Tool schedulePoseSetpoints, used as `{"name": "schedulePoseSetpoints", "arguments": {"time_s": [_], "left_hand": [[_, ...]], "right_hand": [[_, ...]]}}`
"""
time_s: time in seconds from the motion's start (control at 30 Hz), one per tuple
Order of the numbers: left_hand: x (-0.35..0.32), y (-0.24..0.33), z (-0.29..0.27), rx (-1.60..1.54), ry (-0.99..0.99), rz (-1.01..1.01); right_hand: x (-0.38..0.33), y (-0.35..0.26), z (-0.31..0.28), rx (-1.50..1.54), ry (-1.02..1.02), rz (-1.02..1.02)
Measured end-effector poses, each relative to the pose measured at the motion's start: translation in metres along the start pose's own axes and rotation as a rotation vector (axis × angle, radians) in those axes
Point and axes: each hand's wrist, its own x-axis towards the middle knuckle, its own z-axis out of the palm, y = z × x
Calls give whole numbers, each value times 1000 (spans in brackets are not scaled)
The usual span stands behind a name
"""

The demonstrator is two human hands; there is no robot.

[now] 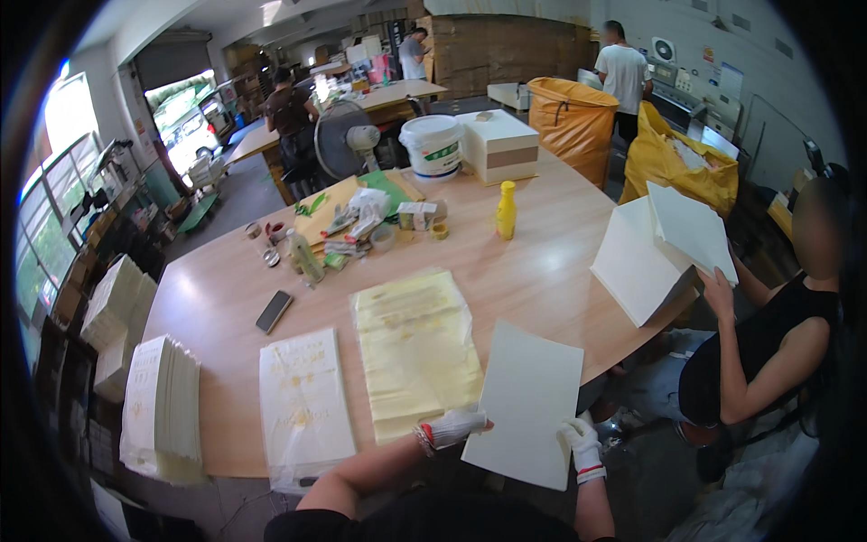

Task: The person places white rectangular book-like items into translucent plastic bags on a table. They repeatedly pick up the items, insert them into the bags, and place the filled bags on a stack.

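A plain white sheet of card [526, 397] is held up at the table's near edge, slightly tilted, between my gloved hands. My left hand [454, 428] pinches its lower left edge, with a bare fingertip showing past the white glove. On the opposite edge, my right hand [582, 440] grips the card, with part of the fingers hidden. Just left of the card lies a pale yellow sheet with gold print [417, 348], under crinkled clear film. Beside that, a white printed sheet [305, 388] in clear film reaches over the table's front edge.
White printed stacks [161, 411] stand at left, near a phone [274, 312]. Farther back are a yellow bottle [507, 212], a white bucket [432, 144], a box-like white stack [499, 149] and mixed supplies. At right, a seated co-worker handles white boards [641, 257].
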Motion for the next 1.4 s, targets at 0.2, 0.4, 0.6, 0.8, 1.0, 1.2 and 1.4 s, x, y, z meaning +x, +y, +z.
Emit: {"name": "schedulePoseSetpoints", "arguments": {"time_s": [0.2,0.4,0.6,0.8,1.0,1.2,1.4], "left_hand": [[-84,36,50,1215,576,367],[-110,60,6,617,409,550],[-46,101,-117,337,666,436],[-30,97,-144,-207,172,329],[-52,61,18,251,181,592],[-34,30,-23,654,571,288],[-38,-30,-98,1505,1115,747]], "right_hand": [[-38,-24,118,31,-168,-661],[-47,-92,164,91,100,-511],[-68,-111,125,-351,220,-750],[-64,-100,133,-1183,-141,-553],[-4,-109,173,-1364,-463,-182],[70,-45,166,-815,210,-419],[137,-45,177,-1092,18,-120]]}}
